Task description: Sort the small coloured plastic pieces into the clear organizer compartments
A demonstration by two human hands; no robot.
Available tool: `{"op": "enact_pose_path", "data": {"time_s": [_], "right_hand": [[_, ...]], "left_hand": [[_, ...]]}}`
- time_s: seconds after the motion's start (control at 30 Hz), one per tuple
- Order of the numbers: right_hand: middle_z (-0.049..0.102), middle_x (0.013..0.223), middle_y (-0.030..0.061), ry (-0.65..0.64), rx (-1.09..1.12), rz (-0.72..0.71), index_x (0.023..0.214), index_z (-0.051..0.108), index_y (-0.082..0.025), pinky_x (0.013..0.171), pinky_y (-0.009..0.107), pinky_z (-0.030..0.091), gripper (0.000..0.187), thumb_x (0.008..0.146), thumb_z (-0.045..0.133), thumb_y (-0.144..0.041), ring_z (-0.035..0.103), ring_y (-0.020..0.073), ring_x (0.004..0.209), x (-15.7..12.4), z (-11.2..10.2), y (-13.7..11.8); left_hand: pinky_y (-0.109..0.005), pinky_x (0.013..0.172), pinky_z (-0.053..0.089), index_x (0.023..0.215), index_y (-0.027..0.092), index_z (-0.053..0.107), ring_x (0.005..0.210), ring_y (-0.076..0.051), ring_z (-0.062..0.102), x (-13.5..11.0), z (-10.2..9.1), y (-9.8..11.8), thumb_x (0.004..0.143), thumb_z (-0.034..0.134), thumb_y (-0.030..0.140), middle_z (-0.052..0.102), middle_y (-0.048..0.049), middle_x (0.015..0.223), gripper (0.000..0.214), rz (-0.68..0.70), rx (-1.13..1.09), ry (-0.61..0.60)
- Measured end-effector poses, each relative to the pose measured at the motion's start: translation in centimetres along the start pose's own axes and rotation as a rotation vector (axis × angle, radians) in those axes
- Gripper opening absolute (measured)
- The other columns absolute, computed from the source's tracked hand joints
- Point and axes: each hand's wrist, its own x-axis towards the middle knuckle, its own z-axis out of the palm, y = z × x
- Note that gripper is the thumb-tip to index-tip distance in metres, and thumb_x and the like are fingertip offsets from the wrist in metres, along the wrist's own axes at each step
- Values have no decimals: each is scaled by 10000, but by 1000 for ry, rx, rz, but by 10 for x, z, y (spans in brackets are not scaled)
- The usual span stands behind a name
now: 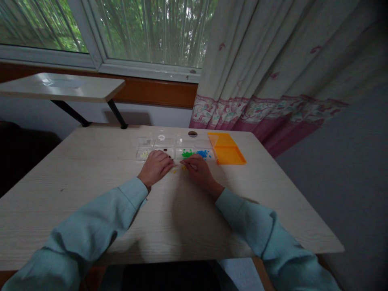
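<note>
My left hand (156, 167) rests at the front of a clear compartment box (197, 141), its fingers closed together. What they hold, if anything, is too small to see. My right hand (198, 170) is beside it, thumb and fingers pinched near the box's front edge; the thing in the pinch cannot be made out. Small yellow pieces (175, 171) lie on the table between and below the fingertips. In the box are green pieces (187, 154), blue pieces (202, 154), pale pieces (144, 154) and a few dark ones (165, 150). My left hand partly covers the box.
An orange divided tray (230, 155) stands against the box's right end. Underneath everything is a pale wooden table (115, 218) with a round hole (192, 133) near its back edge. A raised shelf (100, 87) is at the back left; a curtain (242, 81) hangs behind.
</note>
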Motion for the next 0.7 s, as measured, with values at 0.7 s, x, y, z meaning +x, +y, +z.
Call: {"op": "enact_pose_path", "data": {"time_s": [0.7], "right_hand": [[677,997,80,-208,-444,-101,1019,762,-244,881,385,374,212,943,576,-311,548,236,966,-5,-12,14]], "left_hand": [[-435,850,410,899,200,723,916,-255,498,-41,-13,-88,915,528,378,603,-87,912,264,-360,63,110]]}}
